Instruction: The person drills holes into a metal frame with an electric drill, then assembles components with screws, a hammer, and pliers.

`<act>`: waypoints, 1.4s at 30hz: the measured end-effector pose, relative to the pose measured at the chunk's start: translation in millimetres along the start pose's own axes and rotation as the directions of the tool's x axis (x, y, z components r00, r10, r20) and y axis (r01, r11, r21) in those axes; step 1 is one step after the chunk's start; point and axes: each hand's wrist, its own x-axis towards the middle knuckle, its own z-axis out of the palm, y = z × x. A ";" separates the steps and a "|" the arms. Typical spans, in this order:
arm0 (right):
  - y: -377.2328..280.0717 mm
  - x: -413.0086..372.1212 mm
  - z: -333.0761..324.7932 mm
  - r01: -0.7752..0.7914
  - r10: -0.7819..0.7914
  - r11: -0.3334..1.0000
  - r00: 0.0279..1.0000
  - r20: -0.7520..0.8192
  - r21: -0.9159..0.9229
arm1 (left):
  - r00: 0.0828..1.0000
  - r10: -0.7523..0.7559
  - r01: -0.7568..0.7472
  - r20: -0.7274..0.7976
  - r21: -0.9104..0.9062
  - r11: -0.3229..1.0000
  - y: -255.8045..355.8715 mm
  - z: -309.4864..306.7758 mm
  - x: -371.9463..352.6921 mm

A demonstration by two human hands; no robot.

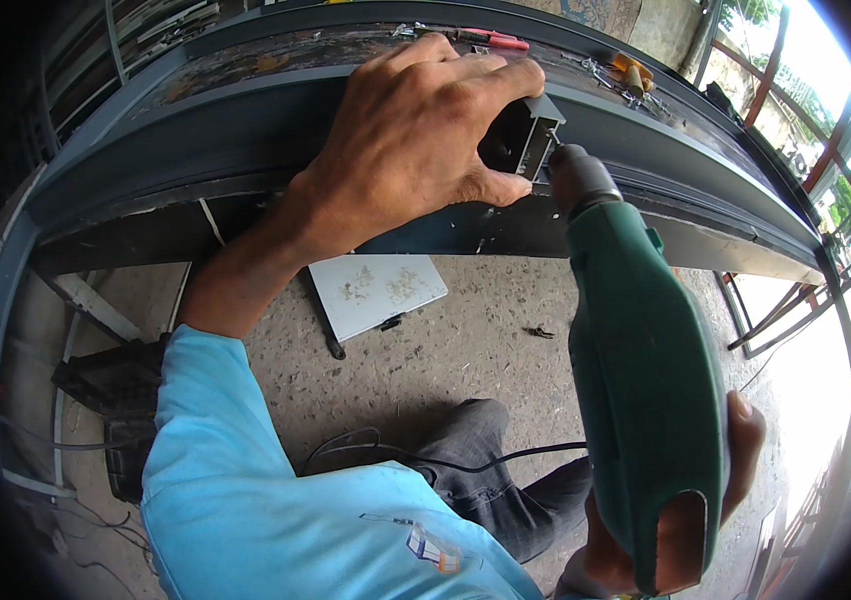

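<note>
My left hand is closed round a short dark metal profile piece, thumb below and fingers above. It steadies the piece against a long dark metal bar along the front of the bench. In my right hand is a green power drill, its handle low at the right and partly hiding the hand. The drill's chuck points up and left, and the thin bit meets the open end face of the profile piece.
A red-handled tool and a yellow-handled tool lie on the bench among small metal bits. Below, a white panel rests on the floor. The black cable crosses my legs. Black crates stand at the left.
</note>
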 end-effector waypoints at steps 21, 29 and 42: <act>1.5 9.6 -13.7 -0.010 0.048 0.981 0.980 0.192 -0.194 | 1.000 0.009 -0.009 0.028 -0.003 1.000 3.0 -8.3 3.9; 5.8 9.2 -11.5 0.166 -0.132 0.945 0.982 0.135 -0.284 | 1.000 -0.019 0.020 0.024 -0.043 0.999 3.5 -6.2 3.7; 23.8 16.6 -6.7 0.283 -0.277 0.959 0.949 0.150 -0.021 | 1.000 -0.010 0.010 0.016 -0.028 1.000 1.9 -5.3 2.5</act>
